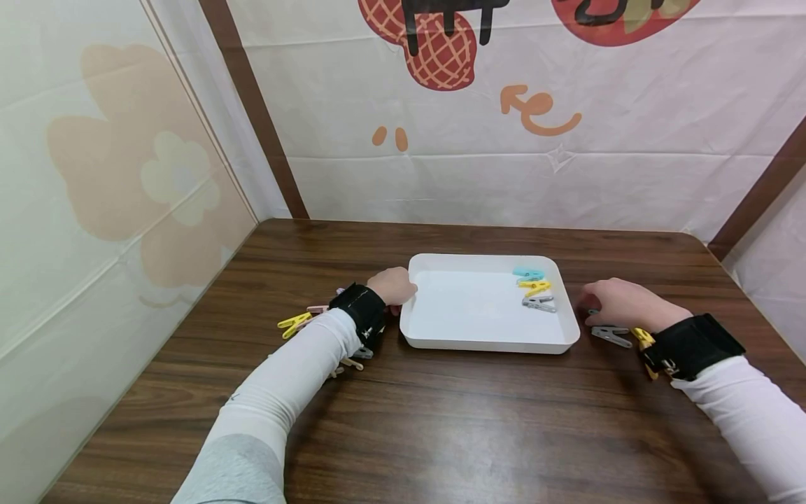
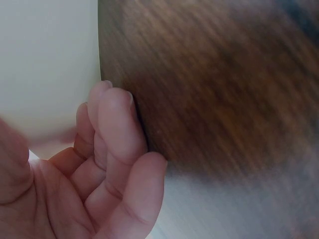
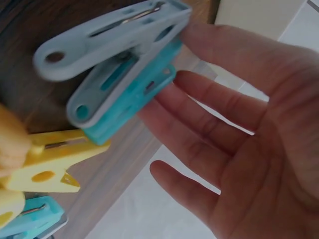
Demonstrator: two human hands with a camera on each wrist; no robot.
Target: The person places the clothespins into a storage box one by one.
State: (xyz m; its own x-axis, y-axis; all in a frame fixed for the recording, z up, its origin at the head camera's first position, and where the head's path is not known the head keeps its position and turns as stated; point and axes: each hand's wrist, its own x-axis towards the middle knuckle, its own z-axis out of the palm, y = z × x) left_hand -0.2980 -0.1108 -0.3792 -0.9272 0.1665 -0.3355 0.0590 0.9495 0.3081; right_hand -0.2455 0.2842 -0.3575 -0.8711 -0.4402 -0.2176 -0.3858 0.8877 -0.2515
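Note:
My left hand [image 1: 392,285] is at the left rim of the white tray [image 1: 481,345]; in the left wrist view its fingers [image 2: 119,124] are loosely bent and nothing shows in them. Right of the tray, my right hand [image 1: 630,304] reaches down to the table. Close up, its thumb and fingers [image 3: 214,94] are at the end of a teal clothespin [image 3: 119,112], seeming to pinch it, fingertips partly hidden. A grey clothespin [image 3: 109,37] overlaps the teal one. A yellow clothespin [image 3: 55,154] lies nearby. Inside the tray lie teal [image 1: 529,274], yellow [image 1: 535,286] and grey [image 1: 539,304] clothespins along the right side.
Under and beside my left forearm are more clothespins, including a yellow one [image 1: 293,324] and a pink one [image 1: 317,309]. Another teal clothespin [image 3: 35,216] shows low in the right wrist view. The brown wooden table [image 1: 441,420] meets a printed cloth wall [image 1: 453,189] behind.

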